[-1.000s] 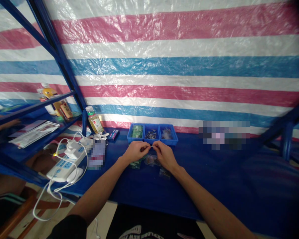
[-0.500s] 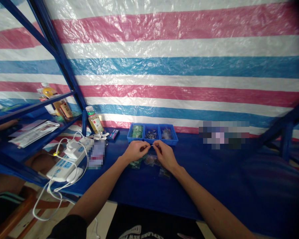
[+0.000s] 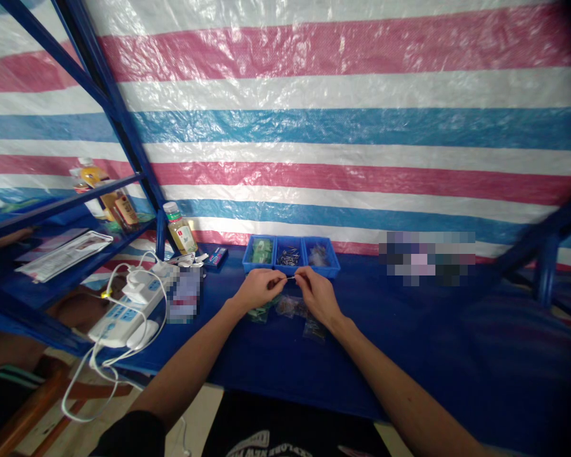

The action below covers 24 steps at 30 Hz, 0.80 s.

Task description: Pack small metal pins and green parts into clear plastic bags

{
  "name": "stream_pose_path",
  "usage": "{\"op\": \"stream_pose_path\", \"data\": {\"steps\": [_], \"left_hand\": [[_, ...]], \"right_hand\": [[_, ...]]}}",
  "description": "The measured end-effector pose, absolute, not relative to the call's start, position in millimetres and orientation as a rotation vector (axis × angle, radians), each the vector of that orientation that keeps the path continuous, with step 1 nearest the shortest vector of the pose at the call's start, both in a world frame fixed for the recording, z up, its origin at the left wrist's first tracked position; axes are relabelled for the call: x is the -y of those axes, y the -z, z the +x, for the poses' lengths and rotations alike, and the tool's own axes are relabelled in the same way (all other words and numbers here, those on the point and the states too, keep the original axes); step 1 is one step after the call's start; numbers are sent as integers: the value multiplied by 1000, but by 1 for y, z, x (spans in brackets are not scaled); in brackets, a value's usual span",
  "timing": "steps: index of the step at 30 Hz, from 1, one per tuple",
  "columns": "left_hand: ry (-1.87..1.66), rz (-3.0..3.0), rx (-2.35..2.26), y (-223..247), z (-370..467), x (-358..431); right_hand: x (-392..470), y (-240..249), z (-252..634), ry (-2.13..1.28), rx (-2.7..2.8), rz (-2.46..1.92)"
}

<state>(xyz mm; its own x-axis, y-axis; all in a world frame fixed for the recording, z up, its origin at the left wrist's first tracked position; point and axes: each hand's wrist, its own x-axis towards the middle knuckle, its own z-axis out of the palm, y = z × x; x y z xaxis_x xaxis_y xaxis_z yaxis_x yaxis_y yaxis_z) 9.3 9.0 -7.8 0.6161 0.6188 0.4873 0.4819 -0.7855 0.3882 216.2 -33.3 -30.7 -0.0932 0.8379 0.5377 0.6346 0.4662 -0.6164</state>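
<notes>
Between my two hands is a thin, light, pin-like piece (image 3: 290, 277), too small to name exactly. My left hand (image 3: 261, 287) pinches one end of it, and my right hand (image 3: 318, 294) pinches the other. Just beyond them stand three blue bins: the left bin (image 3: 245, 260) has green packets, the middle bin (image 3: 289, 268) small dark metal parts, the right bin (image 3: 334, 261) small clear pieces. Below my hands lie green packets (image 3: 258, 313), a clear bag with brownish contents (image 3: 290, 306) and another small clear bag (image 3: 314, 330).
On the left of the blue table (image 3: 285, 362) lies a white power strip (image 3: 117, 317) with tangled cables. A bottle (image 3: 179, 230) and a small blue box (image 3: 217, 257) stand behind it. Blue frame posts (image 3: 118, 127) rise at left. Another person's arm (image 3: 2, 244) shows at far left.
My right fingers have shifted very slightly, and the thin piece still spans both hands. Otherwise the scene looks the same.
</notes>
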Motion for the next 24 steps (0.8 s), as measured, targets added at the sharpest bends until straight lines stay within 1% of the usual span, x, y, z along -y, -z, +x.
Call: {"op": "stream_pose_path", "data": {"steps": [24], "left_hand": [[-907,2613,-920,5,8,-9]], "right_hand": [[30,33,220,-292,1857,-1231]]}}
